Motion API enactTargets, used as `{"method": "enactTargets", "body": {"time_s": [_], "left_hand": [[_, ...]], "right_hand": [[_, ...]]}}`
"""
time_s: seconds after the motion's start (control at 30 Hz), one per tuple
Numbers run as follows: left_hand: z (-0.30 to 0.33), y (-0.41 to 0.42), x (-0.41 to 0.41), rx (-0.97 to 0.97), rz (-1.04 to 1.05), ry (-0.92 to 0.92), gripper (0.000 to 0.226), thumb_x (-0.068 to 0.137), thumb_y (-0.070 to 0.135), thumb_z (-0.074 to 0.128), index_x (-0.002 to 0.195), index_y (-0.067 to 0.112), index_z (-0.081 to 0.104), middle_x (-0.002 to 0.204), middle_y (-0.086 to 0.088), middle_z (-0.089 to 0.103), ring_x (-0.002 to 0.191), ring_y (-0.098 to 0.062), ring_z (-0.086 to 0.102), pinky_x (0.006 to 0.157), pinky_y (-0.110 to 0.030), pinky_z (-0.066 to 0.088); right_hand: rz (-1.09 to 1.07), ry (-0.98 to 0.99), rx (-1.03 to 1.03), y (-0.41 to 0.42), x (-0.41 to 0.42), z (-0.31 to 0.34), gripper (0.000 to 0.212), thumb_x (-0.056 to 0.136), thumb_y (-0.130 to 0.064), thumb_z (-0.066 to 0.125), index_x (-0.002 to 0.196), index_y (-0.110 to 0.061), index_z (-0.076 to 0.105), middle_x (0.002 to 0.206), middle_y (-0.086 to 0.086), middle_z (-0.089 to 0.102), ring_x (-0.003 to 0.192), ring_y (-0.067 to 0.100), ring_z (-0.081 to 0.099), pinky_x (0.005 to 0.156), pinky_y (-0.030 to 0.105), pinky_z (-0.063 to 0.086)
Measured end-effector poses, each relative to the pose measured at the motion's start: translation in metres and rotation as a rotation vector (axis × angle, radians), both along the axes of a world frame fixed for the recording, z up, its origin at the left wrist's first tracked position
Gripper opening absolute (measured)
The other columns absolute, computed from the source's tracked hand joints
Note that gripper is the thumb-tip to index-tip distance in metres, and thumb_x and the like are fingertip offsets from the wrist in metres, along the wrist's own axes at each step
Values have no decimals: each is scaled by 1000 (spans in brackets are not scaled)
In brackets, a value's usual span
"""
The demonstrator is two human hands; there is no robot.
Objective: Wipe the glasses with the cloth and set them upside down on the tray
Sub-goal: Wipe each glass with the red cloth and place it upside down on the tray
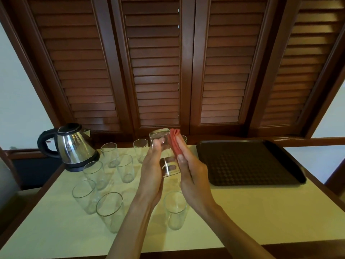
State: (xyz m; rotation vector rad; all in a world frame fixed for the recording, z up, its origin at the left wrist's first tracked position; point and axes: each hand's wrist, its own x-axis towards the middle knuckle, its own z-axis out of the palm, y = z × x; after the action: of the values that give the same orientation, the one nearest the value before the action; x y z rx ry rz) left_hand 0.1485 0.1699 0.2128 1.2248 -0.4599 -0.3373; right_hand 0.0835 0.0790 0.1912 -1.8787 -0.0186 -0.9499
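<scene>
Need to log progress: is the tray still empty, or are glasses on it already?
Empty. The dark tray shows only its bare patterned surface; the glass being wiped is held above the table.

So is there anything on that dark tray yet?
Nothing shows on the dark tray: its patterned surface is bare and wholly in view. The glass being wiped is gripped in the left hand, off the tray.
</scene>
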Motion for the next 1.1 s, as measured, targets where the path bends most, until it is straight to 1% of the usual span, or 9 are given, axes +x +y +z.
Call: {"method": "enactTargets", "body": {"time_s": [0.17,0.3,0.4,0.6,0.67,0.73,0.83,0.97,1.1], "left_hand": [[8,-2,4,-65,166,206,55,88,63,54,113,19,75,115,-5,79,115,-21,72,94,-36,55],[8,1,7,-185,121,469,65,92,63,59,125,8,65,127,-13,73,115,-28,72,96,-40,58],[9,5,7,-144,-7,376,55,82,54,69,120,13,67,117,-7,79,105,-27,77,81,-37,64],[2,6,12,-302,-133,295,35,88,18,65,120,4,68,97,-10,79,87,-22,78,80,-36,66],[-3,6,14,-357,-155,317,46,94,16,69,135,0,59,107,-12,77,97,-22,76,82,-36,66],[-6,6,18,-355,-181,280,52,91,15,67,138,-3,56,111,-14,75,103,-22,72,79,-34,65],[0,4,21,-339,-223,265,48,83,16,76,127,4,64,108,-15,74,101,-27,72,90,-47,63],[11,1,19,-307,-243,276,38,79,23,84,111,8,70,111,-17,74,96,-28,74,92,-51,61],[2,1,23,-266,-140,334,57,76,24,86,125,8,65,111,-22,66,103,-30,67,98,-46,58]], "right_hand": [[-13,-111,-277,16,-6,-20,46,107,-7,37,152,-12,41,164,-1,32,154,20,24,125,35,22],[-142,-203,-437,18,-8,-59,67,99,6,40,159,-18,24,168,-2,22,153,29,25,125,39,23],[-107,-142,-497,16,-7,-65,70,98,4,42,159,-23,22,168,-5,22,153,24,27,123,42,28],[213,27,423,29,-28,2,38,102,-12,51,134,-30,62,135,-24,62,132,2,53,111,26,45],[416,15,826,24,-31,13,37,92,-13,60,127,-23,69,127,-3,71,122,13,64,95,25,54],[515,33,940,21,-31,19,49,86,-10,70,134,-18,63,123,7,72,113,18,69,88,26,56],[213,73,384,27,-26,16,63,90,-4,66,144,-34,51,127,-7,69,113,11,65,92,26,55],[-138,31,-674,18,-8,-10,61,93,5,40,152,-11,40,158,6,42,150,18,32,120,40,33],[-329,185,-947,14,-7,-26,68,84,-1,42,150,-16,43,160,0,40,154,15,23,121,60,21]]}}
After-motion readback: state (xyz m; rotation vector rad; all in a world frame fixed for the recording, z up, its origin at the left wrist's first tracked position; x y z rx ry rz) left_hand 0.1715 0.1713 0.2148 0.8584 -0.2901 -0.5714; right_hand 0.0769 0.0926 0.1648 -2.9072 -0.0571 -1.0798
